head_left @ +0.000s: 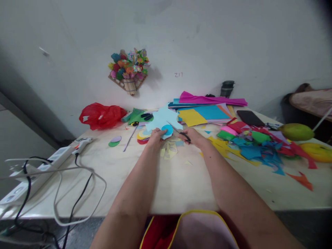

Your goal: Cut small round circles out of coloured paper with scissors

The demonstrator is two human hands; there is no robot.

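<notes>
The circle (167, 130) you have in hand is bright blue, flat and round, showing against pale blue paper (161, 117) with an uneven outline. It lies at the fingertips of your left hand (156, 135), pinched at its left side, over the table (181, 186). Your right hand (195, 137), near it on the right, grips black-handled scissors (186, 137); blade contact with the circle cannot be confirmed

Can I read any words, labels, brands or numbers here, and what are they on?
"217", handwritten in reddish strokes on the wall; its first figure could be a "Z".
Any marks on the power strip are too small to read.
Nothing else is legible.
</notes>
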